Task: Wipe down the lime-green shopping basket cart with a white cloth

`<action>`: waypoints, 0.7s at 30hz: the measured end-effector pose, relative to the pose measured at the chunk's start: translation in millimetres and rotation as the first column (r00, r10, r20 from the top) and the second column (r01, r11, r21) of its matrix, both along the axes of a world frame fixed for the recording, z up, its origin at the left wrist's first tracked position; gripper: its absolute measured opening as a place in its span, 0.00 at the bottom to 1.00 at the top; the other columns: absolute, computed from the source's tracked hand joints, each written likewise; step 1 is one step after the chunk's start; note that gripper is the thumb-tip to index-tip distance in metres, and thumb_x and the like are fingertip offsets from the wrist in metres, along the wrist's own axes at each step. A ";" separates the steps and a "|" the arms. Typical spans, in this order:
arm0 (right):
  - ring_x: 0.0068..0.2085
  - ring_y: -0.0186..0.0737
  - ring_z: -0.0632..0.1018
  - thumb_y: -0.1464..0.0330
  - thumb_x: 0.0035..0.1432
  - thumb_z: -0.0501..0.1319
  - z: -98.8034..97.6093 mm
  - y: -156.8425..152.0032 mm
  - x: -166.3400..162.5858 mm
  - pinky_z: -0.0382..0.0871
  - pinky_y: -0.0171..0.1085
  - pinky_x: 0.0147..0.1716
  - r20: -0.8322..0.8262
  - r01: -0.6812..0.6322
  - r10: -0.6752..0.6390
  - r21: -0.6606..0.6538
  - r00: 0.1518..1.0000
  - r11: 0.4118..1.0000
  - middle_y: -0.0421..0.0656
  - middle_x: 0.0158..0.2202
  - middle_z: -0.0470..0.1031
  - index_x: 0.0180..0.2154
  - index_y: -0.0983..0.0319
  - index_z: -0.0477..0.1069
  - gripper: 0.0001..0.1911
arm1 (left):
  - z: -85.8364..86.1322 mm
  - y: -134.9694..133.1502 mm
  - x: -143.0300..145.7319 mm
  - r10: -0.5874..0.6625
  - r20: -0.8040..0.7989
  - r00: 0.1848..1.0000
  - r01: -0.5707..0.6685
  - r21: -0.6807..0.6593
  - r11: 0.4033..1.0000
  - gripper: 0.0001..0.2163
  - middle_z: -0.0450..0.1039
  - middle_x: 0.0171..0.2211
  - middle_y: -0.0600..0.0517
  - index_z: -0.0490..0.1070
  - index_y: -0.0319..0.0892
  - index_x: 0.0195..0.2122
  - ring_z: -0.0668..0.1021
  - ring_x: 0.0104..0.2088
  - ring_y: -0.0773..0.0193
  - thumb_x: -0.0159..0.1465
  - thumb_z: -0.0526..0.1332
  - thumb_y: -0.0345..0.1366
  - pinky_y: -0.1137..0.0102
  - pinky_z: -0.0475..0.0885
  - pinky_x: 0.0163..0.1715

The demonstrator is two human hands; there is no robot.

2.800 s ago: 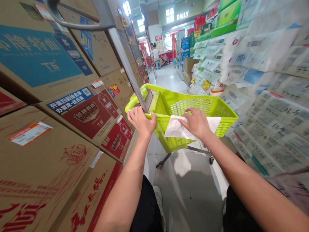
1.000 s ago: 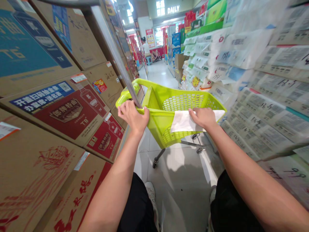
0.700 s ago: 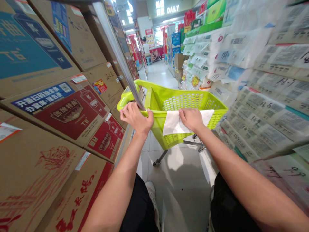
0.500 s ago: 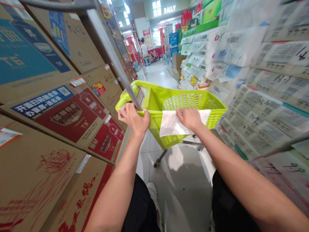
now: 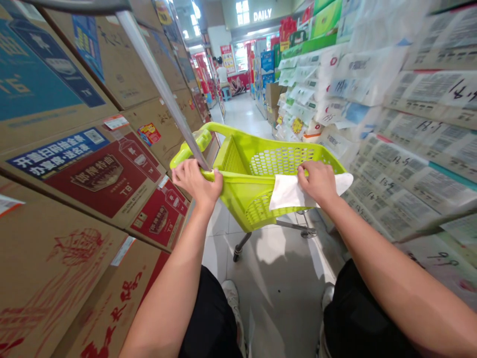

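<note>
A narrow shop aisle runs away to a bright far end. Along the left, brown cardboard cartons (image 5: 85, 171) are stacked into a wall, printed in red, blue and teal, several bearing white-and-orange price labels (image 5: 116, 122). The right side is banked with plastic-wrapped packs (image 5: 404, 164), some hand-marked in black, 1 of them reading 9.9; green boxes (image 5: 326, 21) sit high farther along, with blue boxes (image 5: 267, 62) beyond. The floor (image 5: 278, 318) is pale, glossy tile, shadowed in the foreground and shining in the distance. At the back, a lit sign (image 5: 262, 14) reads DAILY, with a red poster (image 5: 227, 58) and a blue stool (image 5: 226, 93) lower down.
</note>
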State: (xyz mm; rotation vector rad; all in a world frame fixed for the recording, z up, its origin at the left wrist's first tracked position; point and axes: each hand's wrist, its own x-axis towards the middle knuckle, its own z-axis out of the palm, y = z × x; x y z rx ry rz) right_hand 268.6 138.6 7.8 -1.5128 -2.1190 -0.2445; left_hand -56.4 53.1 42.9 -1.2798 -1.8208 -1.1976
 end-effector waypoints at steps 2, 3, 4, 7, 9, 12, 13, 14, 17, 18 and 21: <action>0.48 0.53 0.80 0.58 0.73 0.44 0.5 -8.5 -10.9 0.61 0.44 0.45 0.033 -0.053 0.054 -0.014 0.998 0.998 0.54 0.46 0.84 0.44 0.62 0.80 0.27 | 0.2 -1.1 5.9 -0.018 0.021 1.000 0.018 -0.006 1.000 0.13 0.72 0.48 0.41 0.64 0.47 0.40 0.70 0.59 0.40 0.57 0.63 0.44 0.44 0.54 0.68; 0.46 0.52 0.80 0.57 0.74 0.43 1.2 -13.3 -18.9 0.61 0.43 0.44 0.056 -0.061 0.063 -0.044 0.996 0.997 0.54 0.45 0.84 0.42 0.62 0.80 0.28 | 0.2 -1.3 8.6 -0.031 0.033 0.999 0.031 -0.007 0.999 0.14 0.72 0.48 0.41 0.64 0.47 0.40 0.69 0.60 0.40 0.57 0.63 0.44 0.43 0.54 0.69; 0.44 0.51 0.80 0.56 0.75 0.42 2.0 -18.2 -28.0 0.60 0.43 0.42 0.075 -0.063 0.069 -0.074 0.995 0.995 0.53 0.43 0.85 0.41 0.62 0.80 0.30 | 0.0 -1.2 11.2 -0.042 0.043 0.998 0.042 -0.003 0.999 0.14 0.72 0.48 0.40 0.64 0.47 0.40 0.69 0.60 0.39 0.56 0.63 0.43 0.43 0.53 0.69; 0.42 0.49 0.81 0.55 0.77 0.40 5.3 -32.7 -58.5 0.59 0.42 0.40 0.073 -0.089 0.095 -0.079 0.993 0.993 0.51 0.42 0.85 0.40 0.61 0.79 0.32 | -1.6 -0.1 17.4 -0.029 0.041 0.999 0.029 0.011 1.000 0.14 0.72 0.49 0.41 0.63 0.47 0.41 0.69 0.60 0.40 0.56 0.62 0.43 0.44 0.53 0.70; 0.42 0.49 0.81 0.55 0.77 0.40 8.5 -40.6 -76.6 0.59 0.42 0.41 0.046 -0.140 0.142 -0.047 0.989 0.989 0.51 0.42 0.84 0.41 0.61 0.79 0.31 | -3.3 0.7 19.6 -0.004 0.022 1.000 0.003 0.021 1.000 0.14 0.73 0.48 0.42 0.63 0.47 0.41 0.70 0.60 0.41 0.55 0.63 0.43 0.45 0.53 0.70; 0.43 0.49 0.80 0.54 0.77 0.41 14.6 -46.6 -90.7 0.61 0.42 0.42 0.030 -0.183 0.185 -0.051 0.982 0.982 0.51 0.43 0.84 0.43 0.60 0.79 0.31 | -5.4 0.8 18.8 0.002 0.009 1.000 -0.002 0.010 1.000 0.15 0.74 0.48 0.42 0.64 0.47 0.41 0.71 0.59 0.41 0.56 0.63 0.44 0.45 0.54 0.70; 0.44 0.50 0.80 0.53 0.77 0.41 16.5 -46.8 -90.8 0.61 0.42 0.42 0.037 -0.198 0.201 -0.068 0.979 0.978 0.51 0.43 0.84 0.43 0.59 0.80 0.32 | -5.7 0.6 17.3 0.000 0.009 1.000 0.000 0.000 1.000 0.15 0.74 0.49 0.42 0.64 0.47 0.41 0.71 0.60 0.41 0.56 0.63 0.45 0.44 0.54 0.70; 0.45 0.50 0.79 0.52 0.77 0.40 18.0 -46.2 -88.6 0.62 0.42 0.43 0.049 -0.212 0.217 -0.083 0.975 0.974 0.51 0.43 0.84 0.42 0.59 0.80 0.33 | -5.7 0.3 15.4 -0.002 0.007 1.000 0.002 -0.013 1.000 0.14 0.73 0.49 0.42 0.64 0.47 0.41 0.70 0.60 0.41 0.57 0.63 0.45 0.44 0.54 0.70; 0.52 0.54 0.77 0.47 0.76 0.40 18.0 -41.1 -71.5 0.63 0.45 0.49 0.095 -0.211 0.220 -0.095 0.971 0.973 0.53 0.49 0.82 0.42 0.60 0.82 0.37 | -4.6 0.3 7.3 -0.017 0.004 1.000 0.017 -0.043 0.999 0.13 0.73 0.49 0.41 0.65 0.46 0.41 0.70 0.61 0.41 0.58 0.62 0.45 0.45 0.52 0.71; 0.55 0.56 0.76 0.45 0.75 0.41 16.2 -38.9 -63.7 0.63 0.47 0.51 0.106 -0.184 0.193 -0.094 0.975 0.978 0.54 0.52 0.81 0.42 0.60 0.83 0.38 | -4.1 0.5 4.2 -0.024 0.005 1.000 0.024 -0.050 0.998 0.13 0.73 0.49 0.41 0.66 0.46 0.42 0.70 0.61 0.41 0.59 0.62 0.45 0.45 0.52 0.72; 0.61 0.61 0.72 0.40 0.71 0.46 6.8 -33.7 -40.1 0.63 0.52 0.56 0.099 -0.067 0.073 -0.056 0.992 0.996 0.58 0.62 0.74 0.48 0.62 0.83 0.39 | -2.4 2.1 -5.0 -0.048 0.007 0.999 0.048 -0.054 0.997 0.13 0.72 0.48 0.41 0.67 0.46 0.42 0.70 0.61 0.42 0.59 0.62 0.44 0.46 0.50 0.73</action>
